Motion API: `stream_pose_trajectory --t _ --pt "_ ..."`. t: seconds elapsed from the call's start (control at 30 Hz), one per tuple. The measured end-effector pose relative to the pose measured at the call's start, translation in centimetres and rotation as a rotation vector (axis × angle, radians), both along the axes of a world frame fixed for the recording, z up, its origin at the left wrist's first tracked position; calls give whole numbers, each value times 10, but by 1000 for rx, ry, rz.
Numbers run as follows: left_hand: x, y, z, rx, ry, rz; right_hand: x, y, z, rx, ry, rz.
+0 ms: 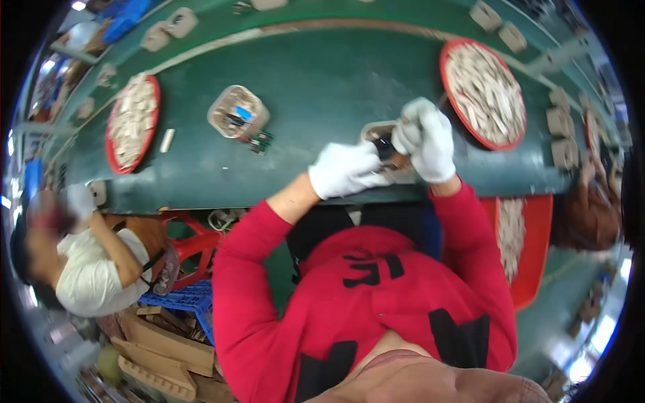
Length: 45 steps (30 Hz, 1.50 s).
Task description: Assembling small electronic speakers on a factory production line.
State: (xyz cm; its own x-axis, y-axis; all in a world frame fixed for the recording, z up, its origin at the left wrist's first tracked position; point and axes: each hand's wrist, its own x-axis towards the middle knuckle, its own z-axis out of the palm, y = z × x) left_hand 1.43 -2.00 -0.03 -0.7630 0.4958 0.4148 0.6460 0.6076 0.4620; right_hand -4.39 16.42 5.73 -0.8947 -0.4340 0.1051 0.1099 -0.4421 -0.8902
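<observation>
Both my hands wear white gloves and meet over a small beige tub [378,126] near the front edge of the green belt. My left hand [346,170] reaches in from the left, its fingers curled together beside the tub. At the tub's right side my right hand [428,141] is raised, with thumb and fingers bent together. A dark piece [383,144] shows between the hands, over the tub. What the fingertips themselves hold is too small and hidden to make out.
Another beige tub [237,112] with mixed small parts stands left, a green circuit board [260,141] beside it. Red trays of pale strips lie at left [157,101] and right [444,64]; one loose strip [167,140] lies between. A red bin [535,258] stands right; a co-worker [101,262] sits left.
</observation>
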Motion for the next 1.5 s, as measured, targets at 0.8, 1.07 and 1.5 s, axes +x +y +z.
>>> stream_pose_trajectory --t 0.8,1.07,1.5 --pt "7 3 -6 80 59 -28 11 -11 -12 87 -132 150" --pt "-2 7 -7 51 65 -48 12 -1 -10 109 47 -54" --pt "-2 8 15 90 72 -24 -82 138 -19 1666 577 -571"
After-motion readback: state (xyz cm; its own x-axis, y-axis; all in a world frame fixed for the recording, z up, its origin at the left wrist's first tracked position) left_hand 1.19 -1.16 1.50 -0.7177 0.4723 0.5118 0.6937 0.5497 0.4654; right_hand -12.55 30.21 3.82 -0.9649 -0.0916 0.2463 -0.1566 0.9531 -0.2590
